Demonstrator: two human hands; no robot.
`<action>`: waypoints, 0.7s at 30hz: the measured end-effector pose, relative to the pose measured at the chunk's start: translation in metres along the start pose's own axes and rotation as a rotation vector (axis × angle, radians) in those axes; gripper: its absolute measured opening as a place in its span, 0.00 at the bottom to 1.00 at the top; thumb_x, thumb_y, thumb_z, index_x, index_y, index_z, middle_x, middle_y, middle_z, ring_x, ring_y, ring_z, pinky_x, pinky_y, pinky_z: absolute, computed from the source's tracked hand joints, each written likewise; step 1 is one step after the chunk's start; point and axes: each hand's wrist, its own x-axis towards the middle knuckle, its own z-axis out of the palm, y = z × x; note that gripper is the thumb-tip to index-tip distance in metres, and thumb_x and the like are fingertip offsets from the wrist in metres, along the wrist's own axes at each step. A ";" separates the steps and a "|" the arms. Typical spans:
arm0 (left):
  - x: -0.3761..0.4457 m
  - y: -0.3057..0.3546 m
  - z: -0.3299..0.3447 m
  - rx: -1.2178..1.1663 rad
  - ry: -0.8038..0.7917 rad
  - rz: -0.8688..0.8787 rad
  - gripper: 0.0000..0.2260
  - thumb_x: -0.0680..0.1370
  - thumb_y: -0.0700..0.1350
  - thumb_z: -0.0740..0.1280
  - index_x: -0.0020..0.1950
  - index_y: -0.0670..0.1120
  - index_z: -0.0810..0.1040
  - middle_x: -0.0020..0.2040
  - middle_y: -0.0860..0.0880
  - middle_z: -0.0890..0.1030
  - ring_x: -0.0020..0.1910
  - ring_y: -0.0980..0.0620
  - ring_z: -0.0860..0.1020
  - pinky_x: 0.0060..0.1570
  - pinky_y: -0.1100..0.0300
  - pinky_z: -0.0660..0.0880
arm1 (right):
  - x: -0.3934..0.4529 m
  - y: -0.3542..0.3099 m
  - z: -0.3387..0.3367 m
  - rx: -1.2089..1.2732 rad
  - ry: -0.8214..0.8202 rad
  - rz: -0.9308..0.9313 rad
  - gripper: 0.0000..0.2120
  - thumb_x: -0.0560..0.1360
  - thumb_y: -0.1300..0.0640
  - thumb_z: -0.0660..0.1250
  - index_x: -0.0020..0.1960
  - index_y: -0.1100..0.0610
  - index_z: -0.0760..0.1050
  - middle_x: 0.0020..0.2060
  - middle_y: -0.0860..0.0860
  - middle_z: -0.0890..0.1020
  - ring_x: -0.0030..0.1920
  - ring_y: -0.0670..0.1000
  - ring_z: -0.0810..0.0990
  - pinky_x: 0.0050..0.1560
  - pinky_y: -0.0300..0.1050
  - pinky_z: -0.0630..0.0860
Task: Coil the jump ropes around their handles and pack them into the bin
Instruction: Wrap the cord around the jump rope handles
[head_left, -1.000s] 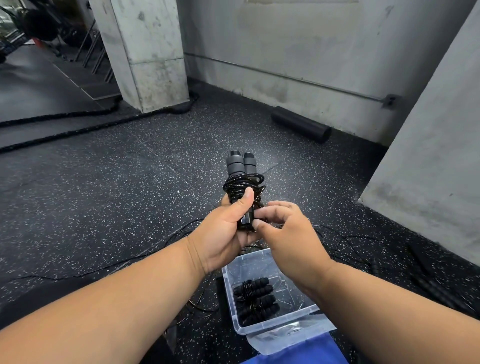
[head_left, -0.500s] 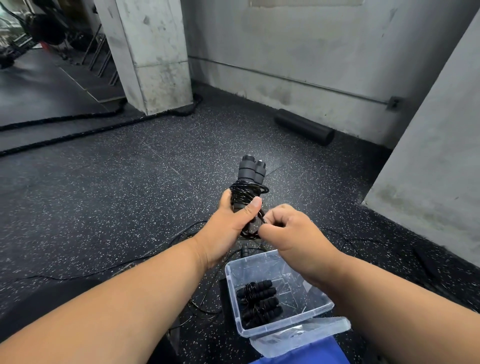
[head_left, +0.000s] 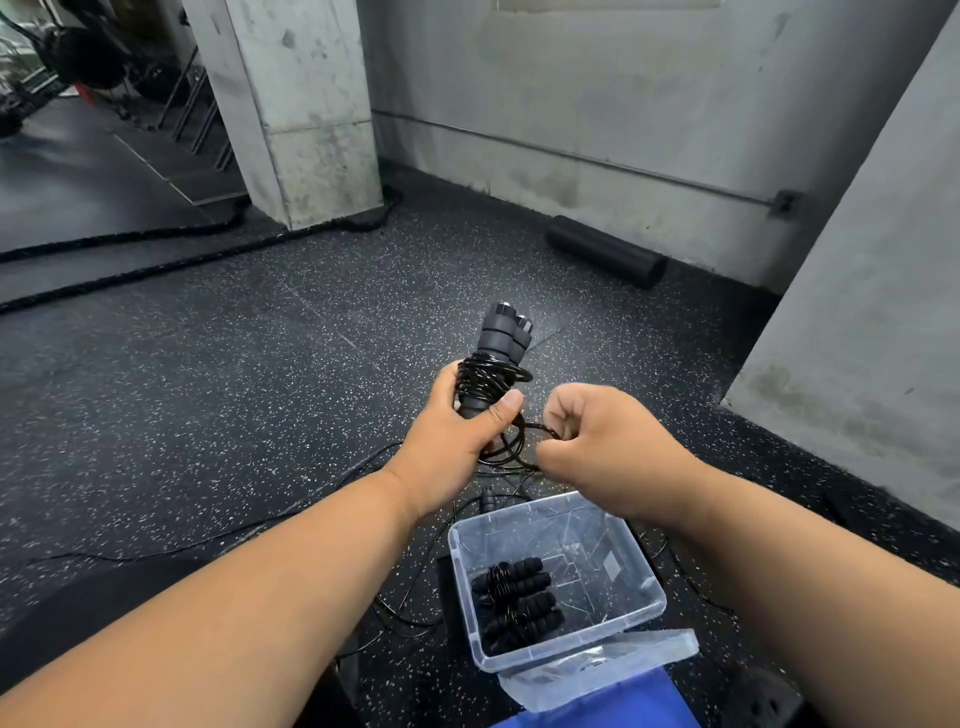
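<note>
My left hand (head_left: 460, 436) grips a pair of dark grey jump rope handles (head_left: 503, 332) held upright above the floor, with thin black rope (head_left: 485, 379) coiled round their middle. My right hand (head_left: 597, 447), just to the right of the handles, pinches a loose loop of that rope (head_left: 524, 441). Below my hands a clear plastic bin (head_left: 647, 574) stands on the floor. Two coiled jump ropes (head_left: 517, 603) with black handles lie inside the bin at its left.
More loose black rope (head_left: 405, 597) lies tangled on the speckled floor around the bin. The bin's clear lid (head_left: 623, 670) and something blue (head_left: 597, 714) lie at its near side. A black foam roller (head_left: 605, 251) lies by the back wall; concrete pillars stand at left (head_left: 296, 114) and right (head_left: 872, 312).
My right hand has moved away to the right of the handles, drawing out a loop of rope. The handles tilted slightly right.
</note>
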 end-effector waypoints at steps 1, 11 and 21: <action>-0.001 -0.001 0.000 0.015 -0.031 -0.014 0.29 0.72 0.64 0.77 0.68 0.57 0.73 0.56 0.52 0.86 0.57 0.52 0.85 0.58 0.54 0.81 | 0.000 -0.003 -0.006 -0.061 0.010 -0.034 0.10 0.69 0.60 0.71 0.36 0.56 0.69 0.27 0.46 0.72 0.27 0.45 0.65 0.29 0.44 0.67; -0.011 0.006 -0.005 -0.095 -0.379 -0.286 0.26 0.76 0.59 0.70 0.72 0.53 0.71 0.50 0.47 0.82 0.42 0.53 0.80 0.36 0.61 0.78 | 0.008 0.008 -0.047 -0.212 0.151 -0.261 0.07 0.69 0.63 0.72 0.38 0.51 0.78 0.30 0.44 0.80 0.30 0.43 0.75 0.33 0.36 0.71; -0.029 0.009 0.000 -0.176 -0.537 -0.352 0.41 0.67 0.48 0.85 0.75 0.47 0.69 0.59 0.41 0.82 0.54 0.42 0.83 0.45 0.53 0.83 | 0.001 0.025 -0.014 0.377 -0.028 -0.155 0.03 0.77 0.67 0.73 0.48 0.61 0.84 0.29 0.43 0.80 0.30 0.41 0.73 0.35 0.33 0.72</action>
